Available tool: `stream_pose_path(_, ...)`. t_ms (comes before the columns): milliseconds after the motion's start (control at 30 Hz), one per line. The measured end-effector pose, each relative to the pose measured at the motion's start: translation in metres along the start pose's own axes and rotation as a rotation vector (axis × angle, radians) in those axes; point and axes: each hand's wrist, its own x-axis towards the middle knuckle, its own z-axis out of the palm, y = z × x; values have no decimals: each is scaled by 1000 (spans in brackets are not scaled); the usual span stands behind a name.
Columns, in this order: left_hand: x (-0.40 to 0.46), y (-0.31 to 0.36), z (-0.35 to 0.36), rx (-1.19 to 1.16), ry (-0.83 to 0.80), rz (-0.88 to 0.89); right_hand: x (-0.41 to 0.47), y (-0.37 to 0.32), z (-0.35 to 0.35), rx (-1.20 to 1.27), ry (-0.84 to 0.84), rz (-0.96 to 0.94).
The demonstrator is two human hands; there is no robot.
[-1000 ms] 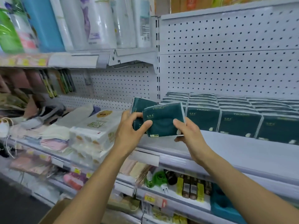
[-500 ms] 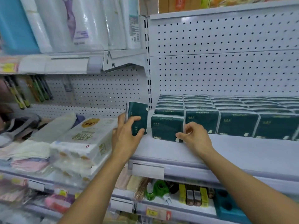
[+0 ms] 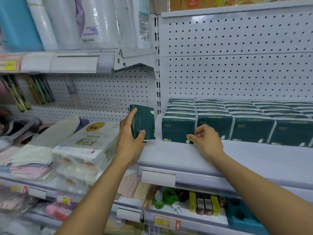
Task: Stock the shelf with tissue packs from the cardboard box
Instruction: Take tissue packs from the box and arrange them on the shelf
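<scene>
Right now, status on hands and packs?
Left hand grips one tissue pack upright. Right hand pinches front-left pack on shelf. Nothing blocking.

Upper left shelf: tall white wrapped roll packs [image 3: 94,22] standing beside a blue pack [image 3: 18,24].
Back wall: white pegboard [image 3: 237,65]; pens [image 3: 39,90] hanging at far left.
Middle left shelf: white tissue bundle with yellow print [image 3: 88,146], stacked on similar bundles; folded pink and white cloths [image 3: 30,160] alongside.
Lower shelf: green tape dispenser [image 3: 169,195], yellow-and-black boxes [image 3: 205,204], teal tray [image 3: 240,216].
Shelf edges: blank label holder [image 3: 158,178]; yellow price tag [image 3: 162,221].
</scene>
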Motion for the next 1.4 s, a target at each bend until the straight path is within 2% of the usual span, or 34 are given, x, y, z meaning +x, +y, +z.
stream_pose_path(67, -2, 2, -2, -115, 13, -45, -1, 0, -2, 9, 0, -9)
stream_pose_path(167, -4, 6, -5, -128, 97, -96, -4, 2, -6, 9, 9, -26)
stream_pose_path(367, -11, 17, -3, -279, 135, -60, -17, -5, -21, 13, 106, -158)
stream_pose_path(433, -11, 23, -3, -364, 128, -39, -20, -10, -28, 131, 130, -224)
stream_pose_path(567, -14, 37, 2, -466, -2, -9, -30, -30, -47, 380, 17, -357)
stream_pose_path(700, -16, 44, 19, -489, -134, 24, -36, -42, -58, 514, -244, -293)
stream_pose_path(833, -16, 55, 33, -507, -303, 44, -36, -29, -69, 436, -232, -287)
stream_pose_path(900, -18, 59, 43, -482, -399, 37, -35, -20, -76, 466, -281, -297)
stream_pose_path(933, -19, 60, 49, -460, -398, 26, -34, -14, -78, 477, -315, -295)
stream_pose_path(1067, -14, 47, 72, -317, -94, -42, -33, 25, -88, 397, -272, -196)
stream_pose_path(1133, -11, 36, 77, -225, -10, -100, -31, 47, -97, 417, -205, -140)
stream_pose_path(1300, -2, 30, 86, -3, -50, -155, -20, 68, -102, 432, -28, -69)
stream_pose_path(1400, 12, 32, 91, 22, -102, -210, -13, 65, -95, 335, 48, -74)
